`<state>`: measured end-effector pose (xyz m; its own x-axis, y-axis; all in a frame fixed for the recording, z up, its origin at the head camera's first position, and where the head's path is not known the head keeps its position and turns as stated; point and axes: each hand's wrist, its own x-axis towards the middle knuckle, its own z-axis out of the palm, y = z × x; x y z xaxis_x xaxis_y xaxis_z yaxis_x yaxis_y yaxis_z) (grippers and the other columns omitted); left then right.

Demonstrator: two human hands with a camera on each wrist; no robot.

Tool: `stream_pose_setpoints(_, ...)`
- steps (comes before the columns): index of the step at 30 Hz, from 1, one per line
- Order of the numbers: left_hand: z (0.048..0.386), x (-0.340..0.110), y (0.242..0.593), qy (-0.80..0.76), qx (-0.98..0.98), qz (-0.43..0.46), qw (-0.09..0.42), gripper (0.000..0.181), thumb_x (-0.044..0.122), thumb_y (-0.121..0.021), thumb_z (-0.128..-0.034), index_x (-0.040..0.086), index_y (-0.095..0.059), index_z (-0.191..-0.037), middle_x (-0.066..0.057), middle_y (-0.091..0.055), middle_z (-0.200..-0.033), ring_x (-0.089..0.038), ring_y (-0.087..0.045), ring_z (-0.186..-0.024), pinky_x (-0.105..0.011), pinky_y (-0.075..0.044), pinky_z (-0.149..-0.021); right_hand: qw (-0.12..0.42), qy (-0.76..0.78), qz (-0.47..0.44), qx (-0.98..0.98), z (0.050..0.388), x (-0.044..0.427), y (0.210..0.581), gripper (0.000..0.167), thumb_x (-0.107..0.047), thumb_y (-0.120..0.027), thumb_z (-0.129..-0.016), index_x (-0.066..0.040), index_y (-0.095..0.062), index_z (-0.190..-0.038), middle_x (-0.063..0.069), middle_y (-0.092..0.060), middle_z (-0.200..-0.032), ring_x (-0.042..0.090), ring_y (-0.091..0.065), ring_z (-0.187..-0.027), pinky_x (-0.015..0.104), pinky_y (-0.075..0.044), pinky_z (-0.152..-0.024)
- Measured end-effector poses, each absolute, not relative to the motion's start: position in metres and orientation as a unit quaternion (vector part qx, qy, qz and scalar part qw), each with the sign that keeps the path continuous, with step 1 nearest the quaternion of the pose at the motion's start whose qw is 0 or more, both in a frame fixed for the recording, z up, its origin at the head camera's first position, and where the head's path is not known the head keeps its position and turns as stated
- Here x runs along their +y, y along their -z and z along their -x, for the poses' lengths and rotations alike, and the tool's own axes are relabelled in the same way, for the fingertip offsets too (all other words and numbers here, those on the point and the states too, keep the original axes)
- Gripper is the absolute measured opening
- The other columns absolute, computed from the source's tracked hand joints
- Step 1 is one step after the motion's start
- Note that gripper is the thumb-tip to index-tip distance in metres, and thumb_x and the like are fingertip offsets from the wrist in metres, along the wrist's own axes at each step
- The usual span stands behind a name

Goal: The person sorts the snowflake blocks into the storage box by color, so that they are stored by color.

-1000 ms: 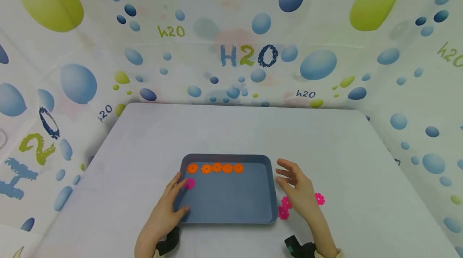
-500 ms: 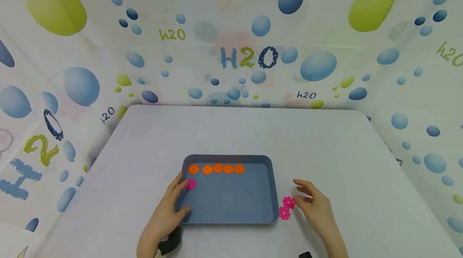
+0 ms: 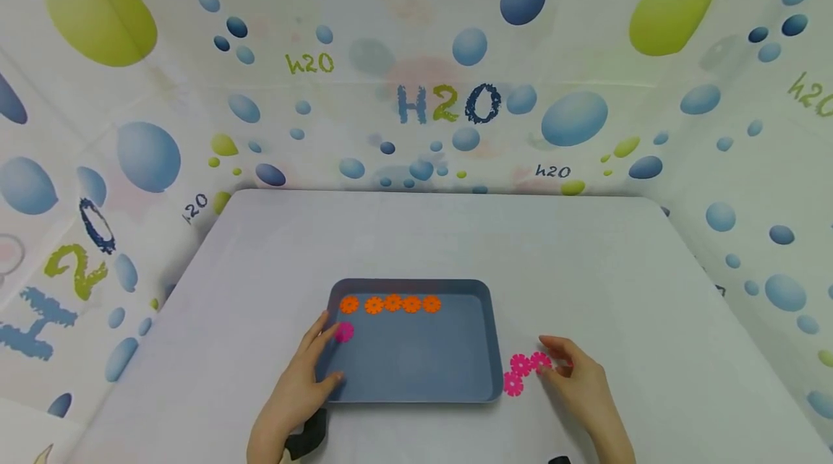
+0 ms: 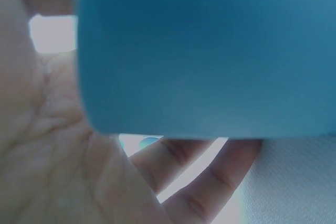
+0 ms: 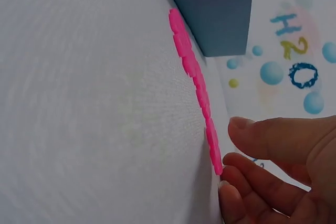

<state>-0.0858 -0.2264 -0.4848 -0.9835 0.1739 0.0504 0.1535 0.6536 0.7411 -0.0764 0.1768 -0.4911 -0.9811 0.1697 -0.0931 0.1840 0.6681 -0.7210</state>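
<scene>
In the head view a blue-grey tray lies on the table. My left hand rests at its left side, fingers fairly straight along the rim and thumb over the near left corner. Its index fingertip is by a pink flower-shaped disc in the tray. My right hand is beside the tray's right side, at a pink flower-shaped disc lying flat on the table. In the right wrist view the thumb and fingers stand apart near the end of the row of pink discs; no pinch shows.
Several orange flower-shaped discs form a row along the tray's far side. Two more pink discs lie on the table near the tray's right front corner. A patterned cloth hangs behind the white table.
The right hand has moved right and toward the near side, from beside the tray to the rightmost pink disc. That disc now lies close against the other two. The left hand stays in place.
</scene>
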Motion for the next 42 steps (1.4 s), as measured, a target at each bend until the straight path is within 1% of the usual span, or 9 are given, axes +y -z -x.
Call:
stream_pose_setpoints(4,0.085,-0.226,0.485,-0.410,0.908,-0.089,0.016,0.073,-0.002,-0.071,-0.0804,0.002,-0.039,-0.146,-0.017,-0.019,-0.160,-0.048,-0.022,-0.144,-0.064,-0.031,-0.109,0.014,0.391,-0.098,0.915,0.077,0.177,0.493,0.048,0.001,-0.070,-0.081,-0.006,-0.060,-0.127,0.018,-0.064,-0.127,0.033,-0.060,-0.117,0.040,-0.054,-0.093)
stream_pose_setpoints(5,0.085,-0.226,0.485,-0.410,0.908,-0.089,0.015,0.073,-0.003,-0.071,-0.0803,0.002,-0.039,-0.146,-0.017,-0.019,-0.160,-0.048,-0.022,-0.144,-0.064,-0.031,-0.109,0.013,0.391,-0.098,0.915,0.077,0.176,0.493,0.048,0.002,-0.070,-0.080,-0.005,-0.060,-0.127,0.018,-0.064,-0.126,0.033,-0.061,-0.116,0.040,-0.055,-0.092)
stream_pose_setpoints(9,0.086,-0.226,0.485,-0.410,0.907,-0.092,0.008,0.073,-0.004,-0.071,-0.0794,0.001,-0.040,-0.145,-0.018,-0.020,-0.160,-0.049,-0.022,-0.143,-0.065,-0.030,-0.109,0.002,0.382,-0.097,0.919,0.076,0.176,0.494,0.048,0.005,-0.071,-0.078,-0.003,-0.062,-0.124,0.019,-0.065,-0.120,0.029,-0.064,-0.103,0.033,-0.057,-0.083)
stream_pose_setpoints(11,0.086,-0.226,0.485,-0.412,0.906,-0.093,0.008,0.073,-0.004,-0.071,-0.0793,0.001,-0.040,-0.145,-0.019,-0.020,-0.160,-0.049,-0.022,-0.143,-0.065,-0.030,-0.109,-0.003,0.375,-0.096,0.922,0.076,0.176,0.494,0.047,0.005,-0.072,-0.078,-0.003,-0.062,-0.123,0.018,-0.067,-0.116,0.025,-0.063,-0.097,0.027,-0.055,-0.078)
stream_pose_setpoints(14,0.085,-0.226,0.485,-0.412,0.906,-0.094,0.009,0.073,-0.004,-0.071,-0.0795,0.001,-0.040,-0.145,-0.019,-0.020,-0.160,-0.049,-0.022,-0.143,-0.065,-0.031,-0.108,-0.004,0.364,-0.095,0.927,0.075,0.176,0.494,0.047,0.004,-0.072,-0.077,-0.004,-0.063,-0.123,0.016,-0.067,-0.113,0.022,-0.061,-0.092,0.023,-0.053,-0.074)
stream_pose_setpoints(21,0.085,-0.226,0.485,-0.399,0.912,-0.097,-0.001,0.073,-0.003,-0.072,-0.0787,0.001,-0.041,-0.144,-0.019,-0.022,-0.159,-0.049,-0.025,-0.142,-0.065,-0.033,-0.107,-0.007,0.340,-0.086,0.936,0.075,0.172,0.492,0.044,0.003,-0.071,-0.077,-0.005,-0.065,-0.120,0.015,-0.067,-0.113,0.021,-0.058,-0.086,0.028,-0.052,-0.072)
stream_pose_setpoints(33,0.085,-0.225,0.482,-0.402,0.910,-0.096,0.003,0.072,-0.003,-0.071,-0.0791,0.001,-0.041,-0.145,-0.019,-0.021,-0.159,-0.049,-0.025,-0.142,-0.064,-0.033,-0.107,0.003,0.308,-0.091,0.947,0.077,0.173,0.487,0.034,0.000,-0.073,-0.076,-0.002,-0.068,-0.110,0.011,-0.061,-0.094,0.017,-0.052,-0.074,0.025,-0.041,-0.061)
stream_pose_setpoints(37,0.084,-0.224,0.482,-0.405,0.909,-0.096,0.004,0.072,-0.003,-0.071,-0.0795,0.001,-0.041,-0.145,-0.019,-0.021,-0.159,-0.049,-0.025,-0.143,-0.065,-0.034,-0.107,0.005,0.305,-0.089,0.948,0.079,0.173,0.486,0.032,-0.002,-0.075,-0.076,-0.002,-0.067,-0.106,0.011,-0.060,-0.089,0.017,-0.052,-0.073,0.026,-0.040,-0.060)
stream_pose_setpoints(42,0.085,-0.224,0.482,-0.402,0.910,-0.098,-0.004,0.072,-0.004,-0.071,-0.0788,0.000,-0.041,-0.144,-0.020,-0.022,-0.159,-0.049,-0.025,-0.142,-0.064,-0.033,-0.107,0.007,0.299,-0.090,0.950,0.079,0.174,0.483,0.030,-0.004,-0.075,-0.076,-0.003,-0.066,-0.104,0.009,-0.064,-0.087,0.018,-0.056,-0.074,0.028,-0.043,-0.059)
